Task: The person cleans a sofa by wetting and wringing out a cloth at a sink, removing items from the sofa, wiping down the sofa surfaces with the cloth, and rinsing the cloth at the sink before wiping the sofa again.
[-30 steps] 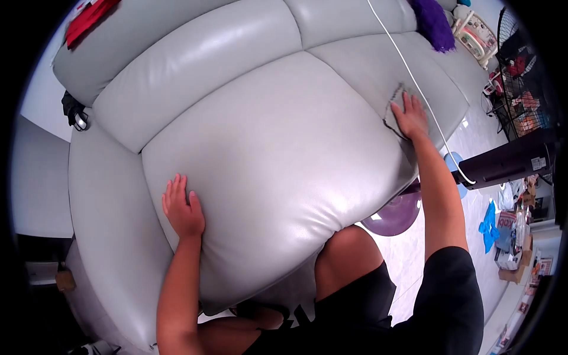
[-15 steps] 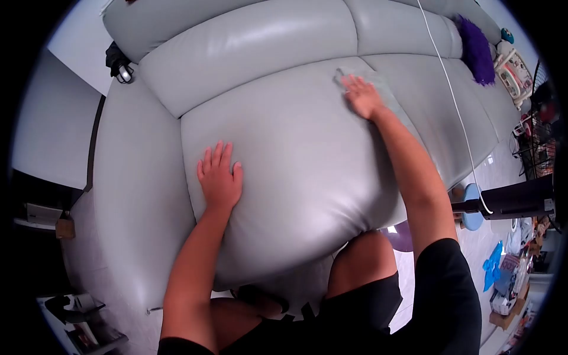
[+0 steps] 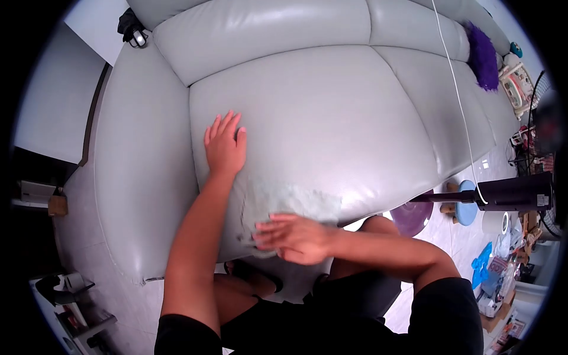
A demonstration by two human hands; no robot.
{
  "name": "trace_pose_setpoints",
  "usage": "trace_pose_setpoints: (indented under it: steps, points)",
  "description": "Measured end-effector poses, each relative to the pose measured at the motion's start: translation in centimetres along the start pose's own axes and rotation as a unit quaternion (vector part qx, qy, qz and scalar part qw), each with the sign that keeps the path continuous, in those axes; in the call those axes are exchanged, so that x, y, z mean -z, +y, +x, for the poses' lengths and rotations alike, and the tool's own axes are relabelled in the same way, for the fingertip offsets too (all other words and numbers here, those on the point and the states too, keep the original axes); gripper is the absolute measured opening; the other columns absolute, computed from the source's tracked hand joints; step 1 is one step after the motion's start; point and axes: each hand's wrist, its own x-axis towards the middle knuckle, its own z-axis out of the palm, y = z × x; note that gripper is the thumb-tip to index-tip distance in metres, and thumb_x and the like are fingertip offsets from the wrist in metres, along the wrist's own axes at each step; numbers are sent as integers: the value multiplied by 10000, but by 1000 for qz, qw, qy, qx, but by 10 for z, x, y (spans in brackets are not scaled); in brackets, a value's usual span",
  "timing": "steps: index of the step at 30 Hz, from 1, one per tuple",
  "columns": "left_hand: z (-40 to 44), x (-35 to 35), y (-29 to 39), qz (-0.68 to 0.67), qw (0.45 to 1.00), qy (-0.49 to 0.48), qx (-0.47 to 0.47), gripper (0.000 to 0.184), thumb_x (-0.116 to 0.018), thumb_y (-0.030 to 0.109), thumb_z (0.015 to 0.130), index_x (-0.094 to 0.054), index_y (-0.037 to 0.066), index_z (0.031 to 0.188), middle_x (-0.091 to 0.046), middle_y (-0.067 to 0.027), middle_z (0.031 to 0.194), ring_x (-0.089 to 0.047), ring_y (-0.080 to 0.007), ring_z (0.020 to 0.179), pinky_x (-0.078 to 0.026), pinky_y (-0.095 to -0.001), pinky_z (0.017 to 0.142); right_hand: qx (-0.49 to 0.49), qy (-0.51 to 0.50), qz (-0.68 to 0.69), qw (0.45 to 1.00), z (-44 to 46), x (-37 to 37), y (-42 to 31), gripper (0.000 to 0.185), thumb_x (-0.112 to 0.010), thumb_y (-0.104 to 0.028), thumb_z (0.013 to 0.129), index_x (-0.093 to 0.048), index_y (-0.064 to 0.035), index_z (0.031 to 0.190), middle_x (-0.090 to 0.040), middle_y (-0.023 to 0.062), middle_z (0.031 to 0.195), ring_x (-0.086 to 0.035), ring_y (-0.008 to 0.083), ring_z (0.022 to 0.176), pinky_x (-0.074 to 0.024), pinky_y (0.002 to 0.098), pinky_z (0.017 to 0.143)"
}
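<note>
My left hand (image 3: 225, 145) lies flat on the grey sofa seat (image 3: 302, 112), fingers stretched out, with nothing under them that I can see. A thin, pale grey-green cloth (image 3: 296, 200) is spread over the seat's front edge, rumpled at its left side. My right hand (image 3: 296, 238) rests on the cloth's near part, palm down and fingers extended to the left, slightly blurred. The cloth's lower part is partly hidden beneath this hand.
Left stands the sofa's armrest (image 3: 145, 160), with a dark object (image 3: 131, 25) on top. A white cable (image 3: 455, 89) hangs across the right side near a dark stand (image 3: 509, 192). A blue stool (image 3: 466, 204) and purple round object (image 3: 412, 218) are on the floor. A purple cushion (image 3: 483, 56) lies far right.
My right hand and the cloth have moved from the seat's back right to its front edge. My left hand stays flat on the seat; the camera view has shifted slightly.
</note>
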Motion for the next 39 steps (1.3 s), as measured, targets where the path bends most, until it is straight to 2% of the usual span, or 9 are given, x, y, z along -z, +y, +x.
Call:
trace_pose_setpoints:
  steps: [3, 9, 18, 21, 23, 26, 29, 34, 39]
  points:
    - [3, -4, -1, 5, 1000, 20, -2, 413, -559, 313, 1027, -648, 188, 1411, -567, -14, 1542, -424, -267, 1490, -227, -472, 1261, -34, -42, 214, 975, -24, -43, -5, 477, -458, -256, 1015, -642, -53, 1405, -557, 142, 1531, -445, 305, 1466, -252, 473, 1272]
    - [-1, -3, -3, -1, 999, 33, 3, 402, -587, 319, 1012, -665, 197, 1387, -578, -3, 1532, -430, -265, 1485, -235, -466, 1254, -59, 161, 951, 256, -52, -6, -24, 594, -527, -318, 1001, -527, 41, 1475, -547, 222, 1514, -601, 403, 1303, -435, 537, 1148]
    - [-21, 33, 29, -269, 963, 2, 22, 468, -547, 415, 1059, -630, 105, 1399, -584, -74, 1507, -419, -276, 1491, -302, -488, 1224, 115, 437, 795, 404, -16, 89, -75, 879, -627, -459, 866, -368, -88, 1619, -348, 226, 1660, -410, 443, 1483, -372, 582, 1200]
    - [-84, 48, 91, -740, 645, -49, 185, 597, -576, 464, 1062, -498, 61, 1495, -551, -125, 1508, -458, -304, 1456, -382, -517, 1179, 114, 378, 813, 427, -16, 88, -76, 865, -598, -452, 880, -359, -69, 1617, -376, 236, 1639, -433, 449, 1462, -391, 592, 1182]
    - [-110, 113, 118, -867, 216, -256, 368, 669, -637, 444, 1039, -412, 82, 1555, -523, -123, 1530, -501, -326, 1418, -397, -522, 1173, 104, 347, 821, 442, -19, 79, -62, 854, -584, -449, 888, -358, -58, 1613, -391, 238, 1630, -443, 451, 1453, -400, 589, 1174]
    - [-138, 115, 120, -845, 408, -194, 285, 679, -683, 422, 1011, -434, 79, 1542, -535, -118, 1518, -518, -315, 1406, -427, -534, 1148, 100, 320, 851, 404, -23, 67, -17, 777, -541, -416, 920, -385, -27, 1575, -491, 230, 1545, -555, 433, 1332, -467, 571, 1106]
    - [-122, 130, 106, -760, 455, -89, 455, 560, -680, 325, 1009, -484, 89, 1478, -577, -85, 1445, -555, -278, 1346, -478, -501, 1095, -345, 543, 558, 524, -16, 76, 10, 584, -509, -335, 959, -489, -56, 1472, -640, 153, 1304, -667, 316, 1101, -553, 508, 916]
    - [-121, 113, 89, -636, 589, -3, 498, 492, -680, 195, 991, -493, 73, 1429, -602, -77, 1380, -583, -220, 1247, -455, -386, 1084, -161, 362, -195, 897, -29, 50, 29, 541, -698, -297, 865, -613, -47, 1337, -660, 158, 1237, -633, 349, 1107, -494, 478, 948]
    - [-157, 69, 105, -632, 652, 87, 410, 398, -652, 33, 982, -517, -9, 1354, -623, -97, 1303, -588, -172, 1177, -451, -336, 1055, -162, 340, -316, 871, -13, 35, 44, 581, -712, -265, 726, -663, -113, 1285, -649, 84, 1190, -606, 324, 1059, -452, 454, 905]
